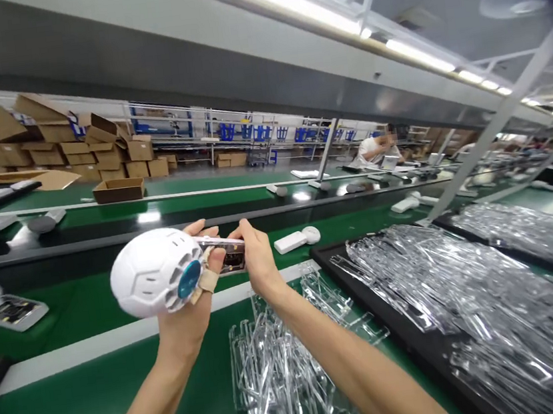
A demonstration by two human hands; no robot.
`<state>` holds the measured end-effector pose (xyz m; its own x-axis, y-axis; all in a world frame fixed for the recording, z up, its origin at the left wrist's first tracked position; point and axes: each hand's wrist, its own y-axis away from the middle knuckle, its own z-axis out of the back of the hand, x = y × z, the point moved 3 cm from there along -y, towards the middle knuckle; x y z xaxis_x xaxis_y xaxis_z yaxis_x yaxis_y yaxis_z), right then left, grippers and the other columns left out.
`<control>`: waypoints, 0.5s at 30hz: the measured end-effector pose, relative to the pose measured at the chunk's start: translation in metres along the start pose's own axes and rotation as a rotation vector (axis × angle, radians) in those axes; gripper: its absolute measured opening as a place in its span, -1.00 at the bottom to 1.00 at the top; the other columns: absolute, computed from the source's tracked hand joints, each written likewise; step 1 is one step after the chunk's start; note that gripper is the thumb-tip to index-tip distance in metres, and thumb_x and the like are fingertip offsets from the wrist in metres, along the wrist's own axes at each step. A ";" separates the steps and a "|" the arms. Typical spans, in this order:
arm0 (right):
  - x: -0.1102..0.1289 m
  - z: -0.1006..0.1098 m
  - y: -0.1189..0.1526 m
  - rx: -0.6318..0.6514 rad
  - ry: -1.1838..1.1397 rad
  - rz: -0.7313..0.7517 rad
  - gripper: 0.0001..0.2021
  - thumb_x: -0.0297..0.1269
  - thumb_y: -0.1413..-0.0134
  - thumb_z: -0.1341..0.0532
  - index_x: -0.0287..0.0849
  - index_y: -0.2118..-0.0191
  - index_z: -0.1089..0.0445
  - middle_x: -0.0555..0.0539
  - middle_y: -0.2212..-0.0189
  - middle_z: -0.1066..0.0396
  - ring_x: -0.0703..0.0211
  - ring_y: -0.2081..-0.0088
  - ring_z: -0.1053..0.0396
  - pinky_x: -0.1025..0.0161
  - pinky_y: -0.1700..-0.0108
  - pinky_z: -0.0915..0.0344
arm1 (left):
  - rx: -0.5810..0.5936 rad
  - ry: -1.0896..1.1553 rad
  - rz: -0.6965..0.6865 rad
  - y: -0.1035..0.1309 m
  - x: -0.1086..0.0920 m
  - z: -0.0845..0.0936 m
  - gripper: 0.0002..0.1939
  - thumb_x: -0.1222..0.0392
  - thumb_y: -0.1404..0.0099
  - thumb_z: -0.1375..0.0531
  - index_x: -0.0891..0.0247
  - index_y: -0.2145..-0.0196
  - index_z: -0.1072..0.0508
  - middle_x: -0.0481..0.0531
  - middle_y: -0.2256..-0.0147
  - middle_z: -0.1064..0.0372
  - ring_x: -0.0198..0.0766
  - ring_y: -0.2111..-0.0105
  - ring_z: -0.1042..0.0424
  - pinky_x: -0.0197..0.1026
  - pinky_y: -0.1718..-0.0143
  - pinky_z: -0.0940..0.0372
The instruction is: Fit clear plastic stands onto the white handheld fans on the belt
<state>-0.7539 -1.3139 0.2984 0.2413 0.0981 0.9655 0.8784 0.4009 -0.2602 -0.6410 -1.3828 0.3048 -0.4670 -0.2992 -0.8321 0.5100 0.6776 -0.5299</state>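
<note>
A white rounded device (156, 272) with a blue round hub is held above the green bench, its open handle showing a dark circuit inside. My left hand (193, 311) wraps round it where head and handle meet, with a beige wrap on the thumb. At the handle's far end, the fingers of my right hand (258, 256) are pressed together on it. Below my right forearm lies a heap of clear plastic frames (281, 374).
Black trays (413, 331) of clear plastic parts fill the right side. A white device (296, 239) lies beyond my right hand; another, opened (15, 313), is at left. Behind runs a conveyor (225, 203). A person (375, 148) sits across it. A metal post (492, 117) stands right.
</note>
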 end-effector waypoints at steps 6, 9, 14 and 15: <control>0.006 0.002 -0.012 -0.054 0.039 0.193 -0.47 -0.08 -0.23 0.14 -0.16 0.70 -0.21 0.05 0.69 -0.20 0.29 0.56 -0.18 0.32 0.44 -0.12 | -0.045 0.050 -0.033 0.004 -0.005 -0.012 -0.69 0.09 -0.18 -0.25 0.16 0.11 -0.43 0.03 0.11 -0.43 -0.09 0.04 -0.37 -0.08 -0.08 -0.21; -0.003 0.010 -0.019 0.107 0.226 0.107 -0.48 0.01 -0.22 0.15 -0.16 0.63 -0.21 0.04 0.65 -0.22 0.27 0.54 -0.21 0.32 0.44 -0.11 | -0.022 0.127 0.153 -0.020 0.026 -0.011 -0.62 0.03 -0.11 -0.29 0.19 0.12 -0.45 0.09 0.19 -0.46 -0.07 0.10 -0.40 -0.08 0.03 -0.29; -0.018 0.054 -0.003 0.414 0.993 -0.028 -0.58 0.11 -0.14 -0.03 -0.19 0.33 -0.31 -0.10 0.43 -0.40 0.08 0.40 -0.34 0.18 0.32 -0.20 | -0.039 -0.109 0.575 -0.084 0.126 0.029 -0.55 -0.01 0.14 -0.37 0.31 0.34 -0.43 0.09 0.41 -0.41 -0.14 0.44 -0.41 -0.11 0.42 -0.34; -0.022 0.063 0.005 0.445 1.127 -0.068 -0.58 0.11 -0.10 -0.08 -0.22 0.27 -0.32 -0.16 0.37 -0.42 0.01 0.35 -0.37 0.12 0.28 -0.23 | -0.055 -0.164 0.600 -0.095 0.143 0.044 -0.57 0.02 0.17 -0.38 0.32 0.38 -0.41 0.09 0.45 -0.38 -0.13 0.47 -0.39 -0.08 0.44 -0.32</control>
<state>-0.7811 -1.2565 0.2768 0.6185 -0.6939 0.3688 0.7379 0.6742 0.0309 -0.7245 -1.5188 0.2290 0.0081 0.0482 -0.9988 0.6088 0.7921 0.0431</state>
